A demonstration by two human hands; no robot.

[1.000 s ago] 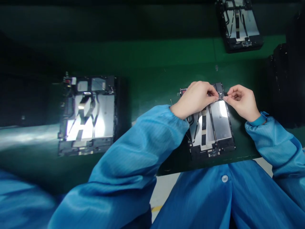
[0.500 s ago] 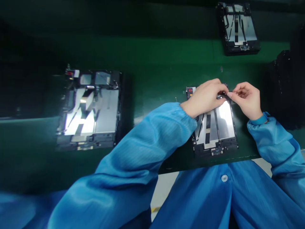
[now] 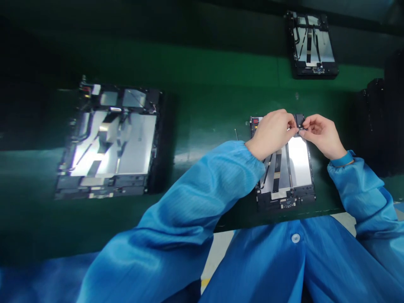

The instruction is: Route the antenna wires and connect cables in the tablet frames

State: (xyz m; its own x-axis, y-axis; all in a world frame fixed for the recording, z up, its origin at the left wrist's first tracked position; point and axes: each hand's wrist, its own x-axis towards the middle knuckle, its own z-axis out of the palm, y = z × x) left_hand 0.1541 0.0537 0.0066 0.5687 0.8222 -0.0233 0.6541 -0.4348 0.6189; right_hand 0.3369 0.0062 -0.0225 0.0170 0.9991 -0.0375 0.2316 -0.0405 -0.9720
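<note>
Your blue coat (image 3: 268,261) is nearest, by the near edge of the counter (image 3: 205,109). On it, just beyond the coat, lies the flat device (image 3: 301,162). At its far end your left hand (image 3: 274,131) and right hand (image 3: 323,134) each form a nearly closed, pinching grip; whether either has a small part, I cannot tell. A second device (image 3: 135,143) lies well to your left, a third (image 3: 325,47) farthest off.
</note>
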